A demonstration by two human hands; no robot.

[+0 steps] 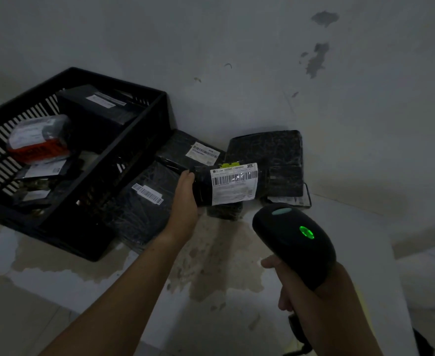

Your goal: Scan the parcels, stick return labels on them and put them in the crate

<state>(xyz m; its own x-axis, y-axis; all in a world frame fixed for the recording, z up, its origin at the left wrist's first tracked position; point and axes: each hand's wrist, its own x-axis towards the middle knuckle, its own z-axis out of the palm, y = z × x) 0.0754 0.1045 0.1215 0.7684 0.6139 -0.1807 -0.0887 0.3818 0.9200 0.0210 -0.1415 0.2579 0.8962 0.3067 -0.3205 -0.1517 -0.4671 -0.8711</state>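
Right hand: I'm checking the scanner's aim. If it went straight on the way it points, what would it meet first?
Probably the labelled parcel held by the left hand: the right hand points its scanner toward it. Depth is unclear, so it might pass just below.

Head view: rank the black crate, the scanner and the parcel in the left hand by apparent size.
1. black crate
2. scanner, though nearness to the camera inflates it
3. parcel in the left hand
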